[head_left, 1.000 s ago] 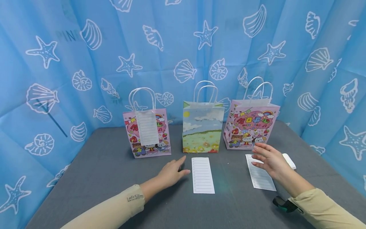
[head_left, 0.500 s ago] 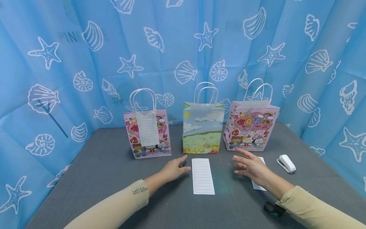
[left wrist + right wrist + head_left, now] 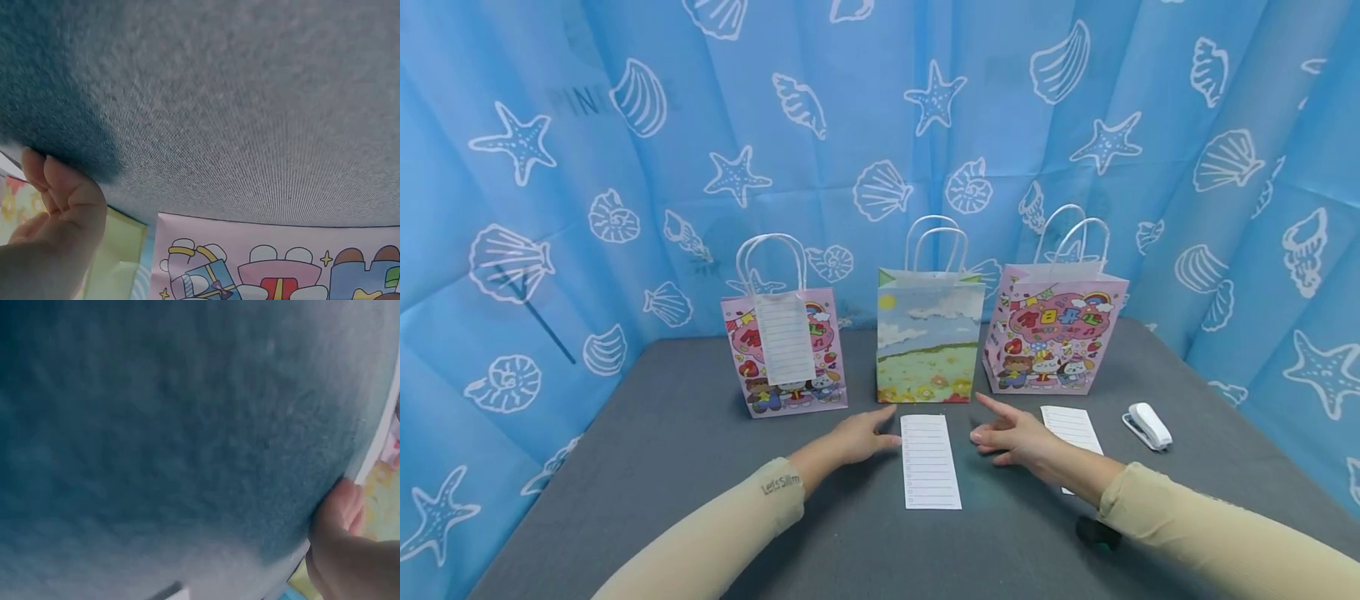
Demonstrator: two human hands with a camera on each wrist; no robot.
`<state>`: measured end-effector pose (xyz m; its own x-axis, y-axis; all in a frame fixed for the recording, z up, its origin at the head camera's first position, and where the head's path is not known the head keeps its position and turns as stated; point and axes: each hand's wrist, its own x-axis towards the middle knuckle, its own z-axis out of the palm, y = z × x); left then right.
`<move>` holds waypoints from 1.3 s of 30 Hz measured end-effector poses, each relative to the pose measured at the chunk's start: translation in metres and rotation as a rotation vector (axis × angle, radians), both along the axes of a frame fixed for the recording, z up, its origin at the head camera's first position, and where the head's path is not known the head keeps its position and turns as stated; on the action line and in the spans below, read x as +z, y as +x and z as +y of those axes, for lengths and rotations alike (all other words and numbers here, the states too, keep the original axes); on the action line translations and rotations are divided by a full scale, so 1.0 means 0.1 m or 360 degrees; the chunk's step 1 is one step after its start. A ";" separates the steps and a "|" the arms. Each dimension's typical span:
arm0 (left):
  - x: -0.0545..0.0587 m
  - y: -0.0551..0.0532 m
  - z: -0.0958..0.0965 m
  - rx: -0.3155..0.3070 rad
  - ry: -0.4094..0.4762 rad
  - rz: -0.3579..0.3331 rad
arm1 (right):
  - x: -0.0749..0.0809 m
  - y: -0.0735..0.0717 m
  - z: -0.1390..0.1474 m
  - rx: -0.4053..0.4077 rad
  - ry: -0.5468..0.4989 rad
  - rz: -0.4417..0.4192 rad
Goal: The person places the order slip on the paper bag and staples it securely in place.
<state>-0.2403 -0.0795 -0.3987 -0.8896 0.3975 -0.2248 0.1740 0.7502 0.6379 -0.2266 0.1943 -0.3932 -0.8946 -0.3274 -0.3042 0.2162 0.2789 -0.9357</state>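
A lined white paper slip (image 3: 929, 467) lies on the grey tabletop in front of the landscape-print gift bag (image 3: 928, 346). Beside its upper left edge is my left hand (image 3: 852, 438), index finger extended and thumb tip right at the edge. On the other side my right hand (image 3: 1018, 439) hovers near the slip, index finger pointing forward and the other fingers bent, with nothing held. In the left wrist view the left hand (image 3: 65, 209) shows with the slip's edge beyond its fingertips. The right wrist view has the right hand (image 3: 342, 515) by the slip's white edge (image 3: 377, 434).
A pink cartoon gift bag (image 3: 827, 358) stands at left, with a lined slip (image 3: 786, 342) hanging on its front. Another pink bag (image 3: 1051, 333) stands at right. Before that bag lies a second loose slip (image 3: 1070, 423), partly behind my right forearm, with a white stapler (image 3: 1147, 427) beside it.
My right hand has moved left from over the right-hand slip to the right side of the middle slip, uncovering the stapler. My left hand has shifted slightly right, toward the middle slip.
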 end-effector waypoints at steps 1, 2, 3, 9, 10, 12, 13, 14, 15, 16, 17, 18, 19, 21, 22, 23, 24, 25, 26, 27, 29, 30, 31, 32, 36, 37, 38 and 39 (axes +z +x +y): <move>0.00 -0.02 0.01 -0.0007 -0.0022 -0.0002 | 0.00 -0.01 -0.02 0.0039 0.0049 0.0016; 0.00 -0.03 0.01 -0.0016 -0.0049 -0.0002 | 0.00 -0.02 -0.04 0.0087 0.0103 0.0039; 0.00 -0.04 0.02 -0.0024 -0.0075 -0.0008 | 0.00 -0.04 -0.06 0.0133 0.0161 0.0060; 0.03 -0.10 0.07 -0.0048 -0.0200 -0.0038 | 0.00 -0.16 -0.17 0.0319 0.0494 0.0158; 0.03 -0.11 0.07 -0.0047 -0.0209 -0.0047 | 0.00 -0.19 -0.19 0.0334 0.0538 0.0166; 0.03 -0.12 0.08 -0.0049 -0.0228 -0.0061 | -0.01 -0.23 -0.22 0.0347 0.0613 0.0176; 0.03 -0.13 0.08 -0.0054 -0.0238 -0.0065 | -0.02 -0.25 -0.23 0.0355 0.0650 0.0183; 0.03 -0.14 0.08 -0.0061 -0.0251 -0.0067 | -0.02 -0.26 -0.24 0.0361 0.0682 0.0186; 0.03 -0.15 0.08 -0.0067 -0.0262 -0.0070 | -0.02 -0.27 -0.25 0.0369 0.0709 0.0186; 0.03 -0.16 0.08 -0.0075 -0.0274 -0.0069 | -0.01 -0.28 -0.26 0.0380 0.0730 0.0189; 0.03 -0.16 0.08 -0.0082 -0.0286 -0.0066 | -0.01 -0.29 -0.27 0.0391 0.0748 0.0193; 0.02 -0.17 0.08 -0.0091 -0.0294 -0.0065 | 0.00 -0.30 -0.28 0.0400 0.0764 0.0195; 0.02 -0.17 0.08 -0.0100 -0.0304 -0.0063 | 0.00 -0.30 -0.29 0.0410 0.0780 0.0199; 0.02 -0.18 0.09 -0.0113 -0.0319 -0.0059 | 0.00 -0.31 -0.31 0.0424 0.0805 0.0212; 0.01 -0.18 0.09 -0.0119 -0.0329 -0.0053 | 0.00 -0.31 -0.32 0.0430 0.0820 0.0219; 0.01 -0.18 0.09 -0.0124 -0.0336 -0.0052 | 0.00 -0.31 -0.32 0.0433 0.0830 0.0225; 0.01 -0.19 0.10 -0.0130 -0.0346 -0.0051 | 0.00 -0.32 -0.33 0.0434 0.0839 0.0229; 0.00 -0.19 0.10 -0.0132 -0.0356 -0.0046 | 0.00 -0.32 -0.34 0.0438 0.0849 0.0237; 0.00 -0.19 0.10 -0.0134 -0.0372 -0.0039 | -0.01 -0.32 -0.35 0.0442 0.0859 0.0242; 0.00 -0.19 0.10 -0.0133 -0.0386 -0.0034 | -0.01 -0.32 -0.35 0.0444 0.0871 0.0244; -0.01 -0.19 0.11 -0.0135 -0.0412 -0.0016 | -0.01 -0.33 -0.36 0.0444 0.0885 0.0245; -0.01 -0.19 0.12 -0.0134 -0.0424 -0.0009 | -0.02 -0.33 -0.37 0.0442 0.0895 0.0246; -0.01 -0.19 0.12 -0.0134 -0.0435 -0.0002 | -0.02 -0.33 -0.37 0.0441 0.0907 0.0247; -0.02 -0.19 0.13 -0.0134 -0.0445 0.0004 | -0.02 -0.34 -0.37 0.0439 0.0920 0.0249; -0.03 -0.19 0.14 -0.0132 -0.0461 0.0013 | -0.03 -0.34 -0.38 0.0423 0.0963 0.0255; -0.04 -0.19 0.14 -0.0133 -0.0463 0.0016 | -0.03 -0.35 -0.38 0.0420 0.0972 0.0257; -0.04 -0.19 0.14 -0.0134 -0.0464 0.0017 | -0.03 -0.35 -0.38 0.0428 0.0986 0.0268; -0.04 -0.19 0.14 -0.0134 -0.0468 0.0021 | -0.03 -0.34 -0.38 0.0427 0.0990 0.0269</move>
<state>-0.2595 -0.0651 -0.4023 -0.8598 0.3897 -0.3298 0.2504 0.8849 0.3928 -0.2610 0.1560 -0.3967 -0.8587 -0.3540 -0.3707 -0.0699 0.7973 -0.5995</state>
